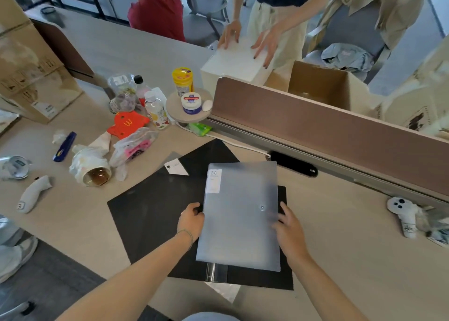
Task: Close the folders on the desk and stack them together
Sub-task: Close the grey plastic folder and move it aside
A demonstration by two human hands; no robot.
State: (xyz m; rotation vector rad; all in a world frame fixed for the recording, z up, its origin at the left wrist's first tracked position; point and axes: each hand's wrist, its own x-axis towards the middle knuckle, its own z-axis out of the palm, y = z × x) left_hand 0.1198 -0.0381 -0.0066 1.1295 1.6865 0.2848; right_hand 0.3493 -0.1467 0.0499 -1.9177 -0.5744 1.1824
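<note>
A translucent grey folder (239,226) with a white "20" label and a snap button is closed. I hold it flat by both long edges: my left hand (190,219) grips its left edge, my right hand (289,230) its right edge. Under it a black folder (150,211) lies spread open on the desk, with a clear plastic spine clip (215,272) showing below the grey folder. A further black flap (209,155) with a white label sticks out toward the divider. A clear sleeve corner (226,291) pokes out near the desk's front edge.
Clutter fills the left of the desk: bottles (155,109), a red paper bag (127,125), crumpled wrappers, a tipped cup (96,174), a white controller (31,195). Another controller (403,213) lies right. A brown divider (328,131) runs behind; people stand beyond it by boxes.
</note>
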